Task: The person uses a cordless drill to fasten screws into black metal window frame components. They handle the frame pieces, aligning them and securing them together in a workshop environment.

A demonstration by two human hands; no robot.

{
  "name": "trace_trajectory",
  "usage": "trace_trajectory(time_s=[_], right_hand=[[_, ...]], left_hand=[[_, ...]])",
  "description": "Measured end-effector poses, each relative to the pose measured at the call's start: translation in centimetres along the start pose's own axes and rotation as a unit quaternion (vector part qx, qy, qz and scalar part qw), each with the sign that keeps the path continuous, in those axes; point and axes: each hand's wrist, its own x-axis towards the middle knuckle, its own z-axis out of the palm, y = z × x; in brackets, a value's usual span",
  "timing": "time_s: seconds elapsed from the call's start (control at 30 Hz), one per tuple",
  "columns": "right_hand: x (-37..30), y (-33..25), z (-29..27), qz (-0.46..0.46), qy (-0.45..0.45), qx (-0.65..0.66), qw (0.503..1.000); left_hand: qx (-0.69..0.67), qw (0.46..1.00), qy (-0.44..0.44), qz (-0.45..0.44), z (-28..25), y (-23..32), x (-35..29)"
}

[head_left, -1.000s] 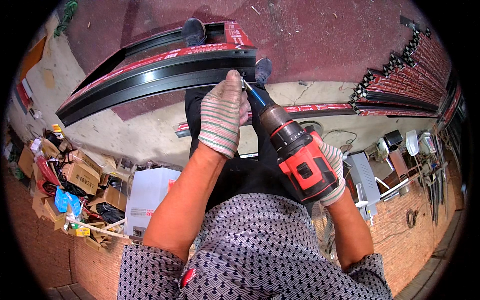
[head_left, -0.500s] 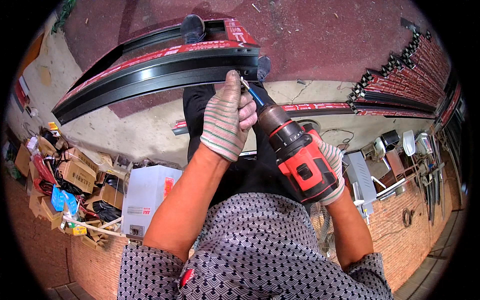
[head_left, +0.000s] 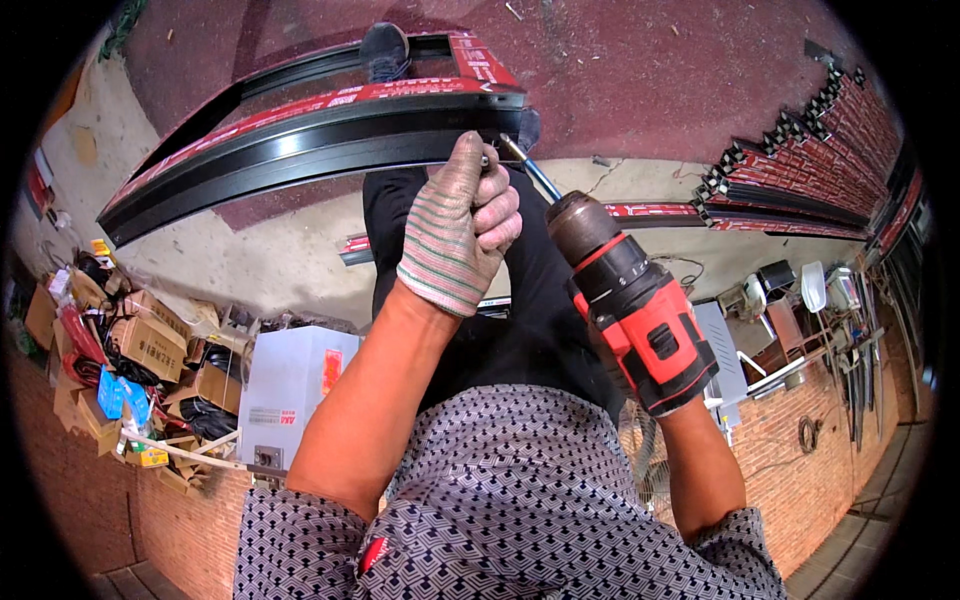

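My left hand (head_left: 458,230), in a striped knit glove, is closed with its thumb up. A small metal piece (head_left: 485,161), too small to name surely, peeks out between thumb and forefinger. A red and black cordless drill (head_left: 645,325) fills my right hand, whose fingers are hidden behind it; only the forearm (head_left: 700,460) shows clearly. The drill's long screwdriver bit (head_left: 530,168) slants up to the left, its tip at the right end of a black metal frame (head_left: 300,150) edged with red printed film. My left fingers are just below the frame's near bar.
My shoe (head_left: 385,52) stands inside the frame's opening. Stacked black profiles with red film (head_left: 810,165) lie at the right. A grey metal box (head_left: 295,385) and a heap of cardboard boxes (head_left: 150,340) are at the left. A second grey unit (head_left: 718,350) stands right.
The drill has moved right and slightly down, and its bit has come away from my left fingers. My left hand stays nearly in place, its fingers curled round the small piece.
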Motion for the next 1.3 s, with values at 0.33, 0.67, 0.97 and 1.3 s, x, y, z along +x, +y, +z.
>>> trace_trajectory(time_s=[0.33, 0.67, 0.97, 1.3], right_hand=[[-0.6, 1.1, 1.2, 0.008, -0.01, 0.117, 0.993], [-0.1, 0.8, 0.6, -0.018, -0.045, 0.092, 0.995], [0.1, -0.1, 1.2, 0.229, 0.017, 0.453, 0.861], [1.5, -2.4, 0.1, 0.135, -0.004, 0.341, 0.93]], left_hand=[[0.044, 0.997, 0.051, 0.033, 1.0, 0.4, -0.5], [0.091, 0.99, 0.088, 0.056, 1.0, 0.5, -0.3], [0.239, 0.962, 0.087, 0.095, 0.6, 0.9, -0.4], [0.124, 0.988, 0.085, 0.042, 1.0, -0.3, 0.8]])
